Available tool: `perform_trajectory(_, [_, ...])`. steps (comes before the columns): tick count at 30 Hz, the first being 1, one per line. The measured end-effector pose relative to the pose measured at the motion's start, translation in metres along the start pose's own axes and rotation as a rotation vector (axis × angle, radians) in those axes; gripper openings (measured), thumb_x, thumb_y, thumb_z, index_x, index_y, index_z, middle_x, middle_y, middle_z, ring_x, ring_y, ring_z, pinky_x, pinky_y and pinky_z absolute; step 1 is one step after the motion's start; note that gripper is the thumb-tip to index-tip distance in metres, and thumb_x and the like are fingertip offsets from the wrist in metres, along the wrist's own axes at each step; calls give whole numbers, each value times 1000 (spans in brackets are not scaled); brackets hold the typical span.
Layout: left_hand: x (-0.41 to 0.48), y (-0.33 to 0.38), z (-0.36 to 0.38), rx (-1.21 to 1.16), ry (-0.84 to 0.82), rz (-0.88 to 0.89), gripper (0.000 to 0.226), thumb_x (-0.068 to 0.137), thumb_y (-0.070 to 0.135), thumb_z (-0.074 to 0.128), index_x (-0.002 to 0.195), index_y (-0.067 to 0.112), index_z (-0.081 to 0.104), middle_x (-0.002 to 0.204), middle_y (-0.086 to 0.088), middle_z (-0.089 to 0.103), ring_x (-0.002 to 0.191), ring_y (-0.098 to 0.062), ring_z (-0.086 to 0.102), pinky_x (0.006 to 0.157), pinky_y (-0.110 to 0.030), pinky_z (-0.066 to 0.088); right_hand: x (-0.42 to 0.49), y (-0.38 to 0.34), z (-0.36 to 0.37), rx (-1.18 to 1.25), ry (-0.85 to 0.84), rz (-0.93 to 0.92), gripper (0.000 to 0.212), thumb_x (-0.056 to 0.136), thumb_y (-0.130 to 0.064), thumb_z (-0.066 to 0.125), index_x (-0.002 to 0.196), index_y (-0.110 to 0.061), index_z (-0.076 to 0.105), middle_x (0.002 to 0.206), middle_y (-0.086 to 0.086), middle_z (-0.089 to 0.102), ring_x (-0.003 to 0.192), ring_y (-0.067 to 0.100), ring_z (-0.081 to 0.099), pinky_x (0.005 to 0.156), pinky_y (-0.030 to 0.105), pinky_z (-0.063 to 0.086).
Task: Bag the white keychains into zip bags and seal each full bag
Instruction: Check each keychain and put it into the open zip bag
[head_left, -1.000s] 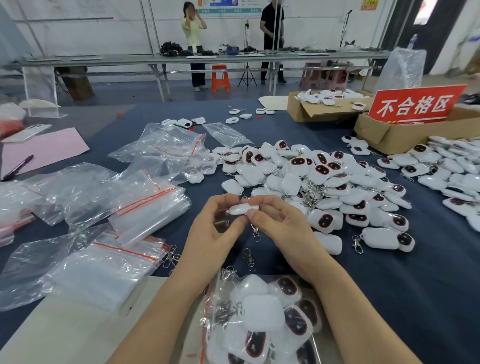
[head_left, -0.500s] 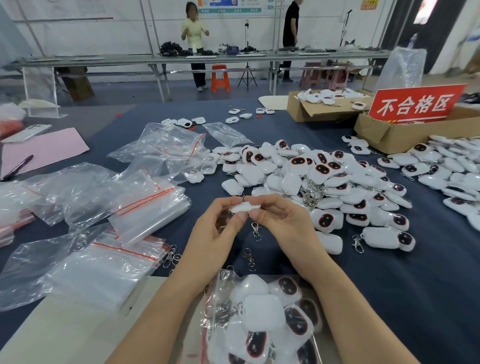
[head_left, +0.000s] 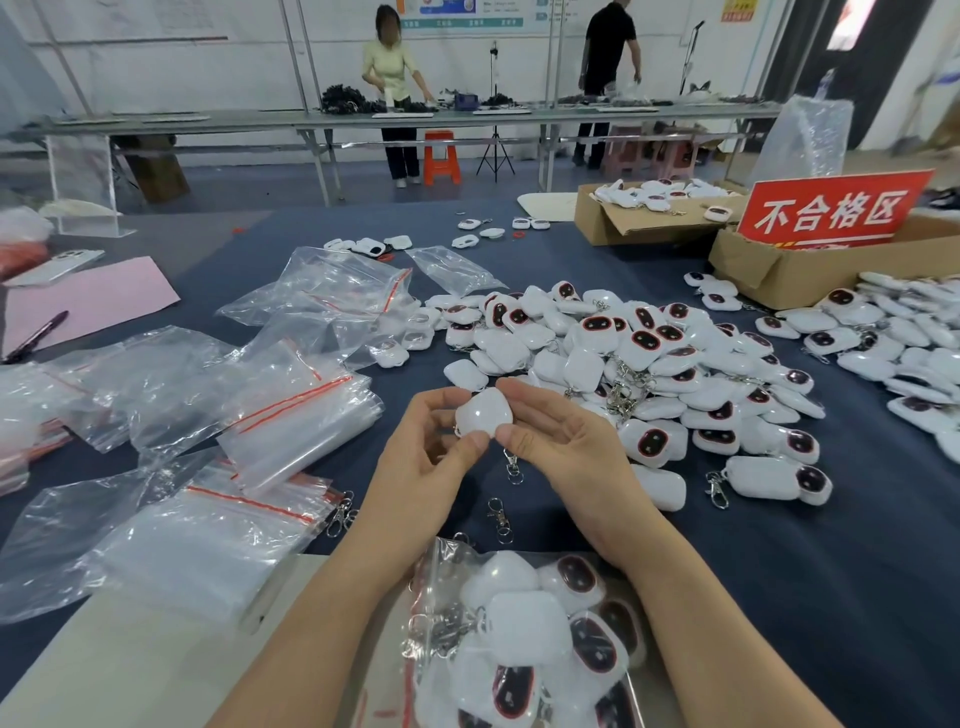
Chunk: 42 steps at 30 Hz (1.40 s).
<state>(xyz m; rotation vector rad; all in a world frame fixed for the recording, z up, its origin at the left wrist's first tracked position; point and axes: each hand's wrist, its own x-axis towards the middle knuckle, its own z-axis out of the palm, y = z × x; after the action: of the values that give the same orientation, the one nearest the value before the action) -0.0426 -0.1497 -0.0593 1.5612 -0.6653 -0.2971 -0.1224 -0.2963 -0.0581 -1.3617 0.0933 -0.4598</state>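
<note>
Both hands hold one white keychain (head_left: 484, 412) above the dark blue table, its plain white back towards me. My left hand (head_left: 431, 457) pinches its left edge and my right hand (head_left: 558, 441) pinches its right edge. A metal clasp (head_left: 511, 467) dangles beneath it. Below my wrists lies a clear zip bag (head_left: 519, 634) holding several white keychains with dark red-rimmed faces. A big heap of loose keychains (head_left: 649, 364) lies just right of my hands.
Stacks of empty zip bags (head_left: 291, 415) with red seal lines cover the left side. Loose clasps (head_left: 497, 514) lie near the bag. Cardboard boxes (head_left: 779, 270) and a red sign (head_left: 831, 213) stand at the right rear. Two people work at a far table.
The keychain has been turned in my fingers from edge-on to showing its broad white back. Both hands stayed in place.
</note>
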Motion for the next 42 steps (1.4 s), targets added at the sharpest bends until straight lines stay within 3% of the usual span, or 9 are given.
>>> perform_trajectory(4, [0, 2, 1, -4, 34, -7, 31, 94, 6, 68, 111, 29, 56, 101, 4, 68, 82, -3, 61, 72, -11, 47, 0, 0, 1, -21, 12, 9, 34, 89, -1, 72, 113, -24, 74, 115, 2, 76, 114, 16, 69, 97, 23, 53])
perform_trajectory(14, [2, -1, -2, 51, 88, 67, 30, 93, 14, 72, 93, 42, 62, 91, 18, 69, 80, -5, 61, 76, -19, 48, 0, 1, 1, -30, 98, 28, 19, 89, -5, 73, 97, -22, 78, 100, 4, 79, 96, 15, 74, 84, 20, 56])
perform_trajectory(19, [1, 0, -2, 42, 95, 95, 34, 90, 11, 74, 89, 44, 68, 83, 18, 70, 74, 0, 61, 69, -11, 46, 2, 2, 0, -20, 129, 34, 27, 88, 2, 72, 81, -23, 79, 94, 3, 79, 88, 14, 74, 77, 19, 58])
perform_trajectory(26, [1, 1, -2, 31, 109, 82, 30, 89, 11, 75, 91, 41, 70, 80, 17, 70, 72, -1, 60, 67, -11, 46, 2, 3, -1, -107, 140, 19, 24, 87, 0, 74, 84, -24, 76, 89, 0, 79, 83, 12, 73, 79, 20, 57])
perform_trajectory(32, [1, 0, 0, 44, 91, 76, 27, 93, 16, 71, 101, 42, 68, 92, 13, 70, 79, -14, 65, 76, -24, 53, 3, 4, 0, -102, 153, 8, 21, 91, 3, 68, 91, -18, 72, 78, -8, 75, 72, 8, 71, 69, 17, 56])
perform_trajectory(38, [2, -3, 1, 13, 84, 44, 17, 95, 13, 68, 103, 28, 70, 70, 19, 66, 67, -5, 67, 64, -11, 49, 4, 8, -2, -126, 161, 48, 18, 94, -3, 67, 93, -20, 72, 76, -5, 75, 66, 11, 70, 68, 21, 58])
perform_trajectory(42, [4, -5, 0, 26, 97, -10, 18, 95, 11, 67, 100, 28, 69, 64, 18, 65, 59, -5, 66, 59, -10, 47, 5, 10, -3, -196, 141, 61, 17, 96, -5, 65, 91, -20, 71, 65, -3, 71, 62, 9, 67, 66, 20, 58])
